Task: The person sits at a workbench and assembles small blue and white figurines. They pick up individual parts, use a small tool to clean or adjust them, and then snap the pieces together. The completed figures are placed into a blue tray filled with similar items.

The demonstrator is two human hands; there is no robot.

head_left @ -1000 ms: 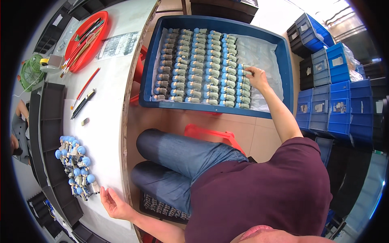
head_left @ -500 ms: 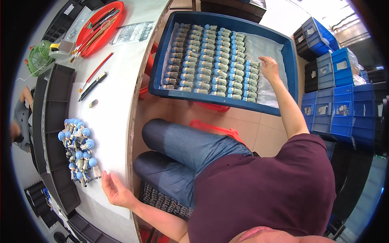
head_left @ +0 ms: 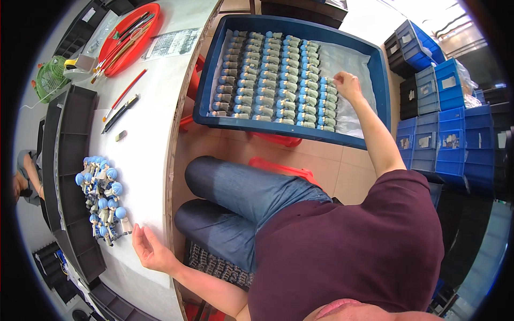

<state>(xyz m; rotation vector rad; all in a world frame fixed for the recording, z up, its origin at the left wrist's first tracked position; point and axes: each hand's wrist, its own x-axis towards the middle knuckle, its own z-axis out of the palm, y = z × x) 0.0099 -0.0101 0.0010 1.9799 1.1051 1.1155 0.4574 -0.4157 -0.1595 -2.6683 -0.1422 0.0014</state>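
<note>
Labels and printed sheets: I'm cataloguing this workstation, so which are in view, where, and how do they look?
Printed sheet: flat on the white table beside the red tray, rectangular, grey-and-white.
Bin labels: fronts of stacked blue bins at right, small pale rectangles.
No screens or signs show.

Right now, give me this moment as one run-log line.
right hand: on figurines in blue tray | left hand: open, on white table, beside blue-headed figurine cluster

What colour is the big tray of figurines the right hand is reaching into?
Dark blue, clear in the head view: the tray under the right hand.
</note>
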